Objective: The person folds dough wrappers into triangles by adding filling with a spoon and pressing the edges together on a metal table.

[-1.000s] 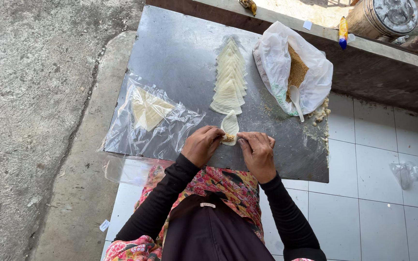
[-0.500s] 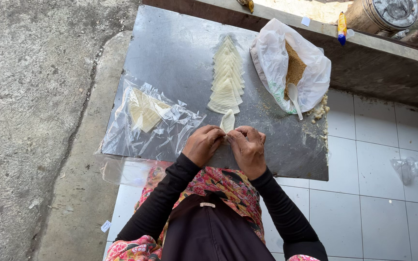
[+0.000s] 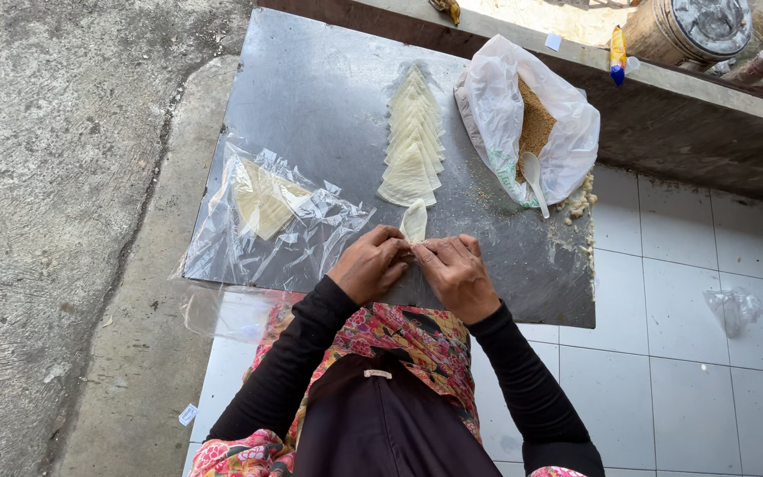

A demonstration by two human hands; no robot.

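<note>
1. A grey metal sheet is laid on the floor.
2. A clear bag with pale wrappers inside is spread on its left part.
3. A white bag of brown filling, with a white spoon on it, is seen at the sheet's right.
4. A row of folded pale triangles is laid overlapping at the middle.
5. A small pale wrapper, thin and rounded at its top, is pinched at its lower edge between the left hand and right hand, just below the row; both hands' fingers are closed on it.
</note>
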